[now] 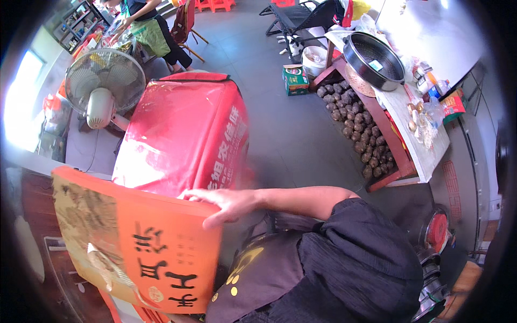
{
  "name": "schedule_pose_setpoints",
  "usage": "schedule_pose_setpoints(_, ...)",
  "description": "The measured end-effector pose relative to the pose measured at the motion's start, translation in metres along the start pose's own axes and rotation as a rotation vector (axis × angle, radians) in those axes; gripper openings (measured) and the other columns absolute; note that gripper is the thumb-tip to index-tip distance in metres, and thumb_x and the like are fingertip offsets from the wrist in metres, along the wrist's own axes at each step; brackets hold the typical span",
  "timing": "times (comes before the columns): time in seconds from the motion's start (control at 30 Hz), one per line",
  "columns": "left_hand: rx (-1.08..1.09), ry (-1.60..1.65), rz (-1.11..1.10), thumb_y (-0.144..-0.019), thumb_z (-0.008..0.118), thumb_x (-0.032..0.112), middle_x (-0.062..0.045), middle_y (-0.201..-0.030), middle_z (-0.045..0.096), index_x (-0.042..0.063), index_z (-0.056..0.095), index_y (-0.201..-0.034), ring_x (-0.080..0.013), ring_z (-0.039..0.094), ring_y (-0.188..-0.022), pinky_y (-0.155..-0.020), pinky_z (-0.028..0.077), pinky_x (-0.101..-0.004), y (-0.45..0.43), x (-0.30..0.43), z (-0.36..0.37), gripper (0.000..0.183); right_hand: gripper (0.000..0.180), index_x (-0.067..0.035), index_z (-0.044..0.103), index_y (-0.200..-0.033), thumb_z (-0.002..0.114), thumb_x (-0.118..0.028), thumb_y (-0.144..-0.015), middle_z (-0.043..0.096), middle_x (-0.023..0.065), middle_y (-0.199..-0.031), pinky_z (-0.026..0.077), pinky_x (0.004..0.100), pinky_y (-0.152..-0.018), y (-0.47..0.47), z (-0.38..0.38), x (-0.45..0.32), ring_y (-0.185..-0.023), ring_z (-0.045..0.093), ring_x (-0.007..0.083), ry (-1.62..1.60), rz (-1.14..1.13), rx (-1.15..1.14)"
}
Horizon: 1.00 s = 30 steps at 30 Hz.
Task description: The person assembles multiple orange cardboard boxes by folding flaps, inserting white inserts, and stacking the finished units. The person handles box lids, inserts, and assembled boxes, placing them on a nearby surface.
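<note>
My right hand (230, 204) grips the upper corner of a flat orange printed cardboard box (169, 250). The thumb lies on its front face, and the fingers reach over the top edge. Dark lettering and a picture cover that face, which is slightly blurred. Just beyond the box stands a large red insulated delivery bag (173, 129) with white writing on its side. My left hand is out of view; a small strip of skin shows below the box at the bottom edge. Further orange packaging (115, 305) is partly visible under the box.
A grey pedestal fan (103, 89) stands beyond the bag at left, and a person (149, 30) works behind it. At right, a table (428, 157) holds a steamer pot (375, 60). Several dark round tubers (359, 129) lie beneath it, near a green carton (296, 80).
</note>
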<state>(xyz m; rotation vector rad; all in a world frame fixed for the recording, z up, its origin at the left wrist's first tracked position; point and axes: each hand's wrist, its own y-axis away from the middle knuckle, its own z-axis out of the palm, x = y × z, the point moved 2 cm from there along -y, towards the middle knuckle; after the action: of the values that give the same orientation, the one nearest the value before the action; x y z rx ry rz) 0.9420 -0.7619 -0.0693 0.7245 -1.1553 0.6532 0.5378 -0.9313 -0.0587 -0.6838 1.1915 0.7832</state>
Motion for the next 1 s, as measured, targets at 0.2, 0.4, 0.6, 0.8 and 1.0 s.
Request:
schedule_pose_setpoints(0.2, 0.078, -0.034, 0.108, -0.099, 0.044, 0.043, -0.022, -0.126, 0.057, 0.001, 0.041, -0.142, -0.0421, 0.059, -0.107, -0.090, 0.051, -0.0579, -0.047, 0.030, 0.063, 0.060, 0.086, 0.000, 0.032, -0.144, 0.079, -0.035, -0.081, 0.054, 0.0154, -0.129, 0.044, 0.0359, -0.101, -0.054, -0.058, -0.033, -0.121, 0.052, 0.0197, 0.008, -0.103, 0.155)
schedule_pose_setpoints(0.4, 0.107, -0.075, 0.196, -0.099, 0.044, 0.043, -0.022, -0.128, 0.055, 0.001, 0.041, -0.143, -0.0414, 0.057, -0.110, -0.093, 0.050, -0.0571, -0.082, 0.064, 0.076, 0.061, 0.086, 0.000, 0.030, -0.145, 0.080, -0.027, -0.080, 0.051, 0.0145, -0.132, 0.044, 0.0346, -0.101, -0.073, -0.080, -0.032, -0.124, 0.049, 0.0182, -0.079, -0.163, 0.109)
schedule_pose_setpoints(0.6, 0.109, -0.094, 0.303, -0.099, 0.044, 0.044, -0.021, -0.131, 0.053, 0.001, 0.040, -0.143, -0.0406, 0.055, -0.113, -0.095, 0.048, -0.0563, -0.114, 0.106, 0.069, 0.062, 0.101, 0.005, 0.028, -0.145, 0.087, -0.031, -0.071, 0.051, 0.0196, -0.134, 0.042, 0.0366, -0.104, -0.098, -0.080, -0.029, -0.125, 0.050, 0.0250, 0.106, -0.305, 0.054)
schedule_pose_setpoints(0.8, 0.095, -0.104, 0.381, -0.099, 0.044, 0.045, -0.020, -0.134, 0.052, 0.001, 0.040, -0.143, -0.0399, 0.053, -0.116, -0.097, 0.047, -0.0555, -0.138, 0.139, 0.060, 0.062, 0.112, 0.008, 0.025, -0.146, 0.088, -0.040, -0.067, 0.050, 0.0254, -0.135, 0.039, 0.0394, -0.108, -0.109, -0.059, -0.004, -0.128, 0.049, 0.0326, 0.323, -0.305, 0.025)
schedule_pose_setpoints(1.0, 0.088, -0.104, 0.455, -0.099, 0.043, 0.046, -0.019, -0.137, 0.050, 0.002, 0.040, -0.144, -0.0391, 0.051, -0.120, -0.099, 0.045, -0.0547, -0.151, 0.164, 0.062, 0.063, 0.099, 0.006, 0.035, -0.142, 0.087, -0.041, -0.071, 0.055, 0.0203, -0.130, 0.042, 0.0376, -0.102, -0.114, -0.053, -0.010, -0.123, 0.053, 0.0269, 0.185, -0.291, 0.141)
